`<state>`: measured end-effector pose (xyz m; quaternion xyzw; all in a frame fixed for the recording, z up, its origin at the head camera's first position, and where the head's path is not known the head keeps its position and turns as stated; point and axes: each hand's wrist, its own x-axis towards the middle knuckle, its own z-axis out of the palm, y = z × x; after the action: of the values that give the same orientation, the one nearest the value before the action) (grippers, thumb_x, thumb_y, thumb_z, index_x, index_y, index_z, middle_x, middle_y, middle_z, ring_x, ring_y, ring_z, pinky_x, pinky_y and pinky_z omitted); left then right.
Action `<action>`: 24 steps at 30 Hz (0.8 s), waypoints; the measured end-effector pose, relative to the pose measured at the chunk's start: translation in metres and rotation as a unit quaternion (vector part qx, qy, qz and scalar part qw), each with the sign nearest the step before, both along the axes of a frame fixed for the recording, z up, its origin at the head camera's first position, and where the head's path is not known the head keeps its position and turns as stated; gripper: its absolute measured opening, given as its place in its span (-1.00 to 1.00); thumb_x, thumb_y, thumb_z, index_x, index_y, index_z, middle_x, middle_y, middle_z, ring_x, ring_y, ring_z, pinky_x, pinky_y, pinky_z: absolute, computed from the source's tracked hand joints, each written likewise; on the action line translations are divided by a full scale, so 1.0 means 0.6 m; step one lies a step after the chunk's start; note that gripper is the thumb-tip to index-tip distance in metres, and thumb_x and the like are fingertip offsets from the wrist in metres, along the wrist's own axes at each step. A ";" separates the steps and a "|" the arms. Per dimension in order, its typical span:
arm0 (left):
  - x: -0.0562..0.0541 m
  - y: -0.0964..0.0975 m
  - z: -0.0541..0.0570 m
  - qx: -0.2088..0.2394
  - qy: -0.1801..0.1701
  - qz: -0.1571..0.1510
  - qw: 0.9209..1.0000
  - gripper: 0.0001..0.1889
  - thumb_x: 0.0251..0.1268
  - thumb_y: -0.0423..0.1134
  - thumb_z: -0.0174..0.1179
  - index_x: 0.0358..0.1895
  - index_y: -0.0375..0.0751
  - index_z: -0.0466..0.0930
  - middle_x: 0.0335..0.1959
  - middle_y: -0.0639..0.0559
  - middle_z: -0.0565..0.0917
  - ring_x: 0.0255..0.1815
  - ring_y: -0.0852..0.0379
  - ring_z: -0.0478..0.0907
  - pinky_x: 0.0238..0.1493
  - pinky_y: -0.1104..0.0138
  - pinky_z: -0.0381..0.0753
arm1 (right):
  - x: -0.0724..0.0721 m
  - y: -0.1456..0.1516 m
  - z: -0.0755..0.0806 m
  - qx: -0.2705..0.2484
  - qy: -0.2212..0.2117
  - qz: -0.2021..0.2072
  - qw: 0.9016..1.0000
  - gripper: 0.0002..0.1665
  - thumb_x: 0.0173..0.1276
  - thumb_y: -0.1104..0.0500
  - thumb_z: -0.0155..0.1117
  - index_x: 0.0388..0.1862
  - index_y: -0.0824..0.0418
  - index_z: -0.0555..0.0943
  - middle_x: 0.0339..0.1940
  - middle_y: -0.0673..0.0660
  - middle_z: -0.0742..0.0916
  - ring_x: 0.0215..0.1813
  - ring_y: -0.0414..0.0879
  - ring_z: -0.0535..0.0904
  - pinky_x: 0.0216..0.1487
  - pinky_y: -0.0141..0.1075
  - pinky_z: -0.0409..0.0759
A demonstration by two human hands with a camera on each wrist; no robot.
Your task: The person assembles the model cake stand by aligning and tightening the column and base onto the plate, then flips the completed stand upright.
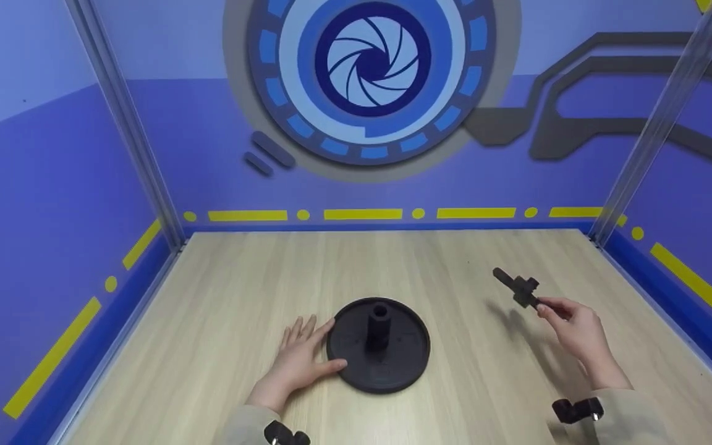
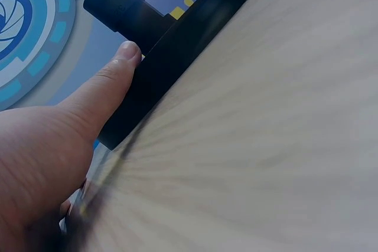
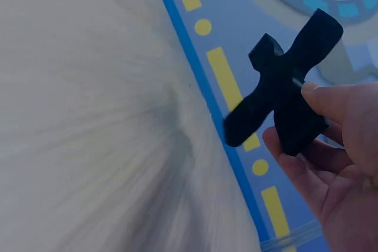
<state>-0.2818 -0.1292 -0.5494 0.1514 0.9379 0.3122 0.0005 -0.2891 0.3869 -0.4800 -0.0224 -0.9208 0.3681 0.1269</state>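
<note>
A black round base with a raised rim lies flat on the table. From its middle rises a short hollow post, its open end up. My left hand rests at the base's left side, fingers spread and straight. Its thumb lies over the rim in the left wrist view, while the index fingertip touches the edge farther back. Off to the right, my right hand holds a black cross-shaped piece above the table, pinching one arm between thumb and fingers. The piece's other arms stick out free.
The light wooden table is enclosed by blue printed panels at the back and sides. Metal posts stand at the back corners. A dark wrist mount sits at each sleeve.
</note>
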 end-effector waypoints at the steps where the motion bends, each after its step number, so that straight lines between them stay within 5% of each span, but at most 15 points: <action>1: 0.000 0.000 0.000 0.002 0.001 0.000 1.000 0.00 0.13 0.39 0.34 0.60 0.01 0.27 0.64 -0.40 0.12 0.68 -0.47 -0.13 0.67 -0.30 -0.24 | 0.000 -0.003 0.003 0.003 0.001 0.003 1.000 -0.51 0.58 -0.04 0.20 0.22 0.31 0.66 -0.01 0.28 0.81 -0.19 -0.52 0.57 -0.20 -0.60 0.55; 11: 0.001 0.001 -0.001 0.003 0.001 0.000 1.000 0.01 0.13 0.40 0.34 0.59 0.00 0.27 0.64 -0.40 0.12 0.68 -0.47 -0.13 0.68 -0.30 -0.23 | -0.005 -0.039 0.030 -0.111 -0.026 0.029 0.993 -0.43 0.57 -0.07 0.21 0.22 0.40 0.64 -0.11 0.13 0.87 -0.21 -0.53 0.69 -0.12 -0.68 0.61; 18: 0.000 0.000 -0.003 0.002 0.002 -0.003 1.000 0.02 0.12 0.41 0.33 0.60 0.00 0.26 0.64 -0.41 0.11 0.68 -0.48 -0.13 0.67 -0.30 -0.22 | -0.003 -0.064 0.043 -0.158 -0.045 0.047 0.985 -0.40 0.56 -0.13 0.20 0.23 0.35 0.64 -0.17 -0.01 0.88 -0.12 -0.41 0.77 0.14 -0.43 0.72; 24: 0.001 0.000 -0.001 0.002 0.002 -0.002 1.000 0.01 0.13 0.41 0.33 0.60 0.00 0.26 0.64 -0.41 0.12 0.68 -0.47 -0.12 0.67 -0.31 -0.22 | -0.007 -0.097 0.050 -0.233 -0.032 0.086 0.968 -0.42 0.56 -0.01 0.24 0.24 0.48 0.60 -0.15 -0.02 0.86 -0.16 -0.26 0.82 -0.01 -0.47 0.76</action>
<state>-0.2811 -0.1290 -0.5498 0.1538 0.9371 0.3135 -0.0008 -0.2936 0.3288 -0.4500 0.0162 -0.8116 0.5812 0.0563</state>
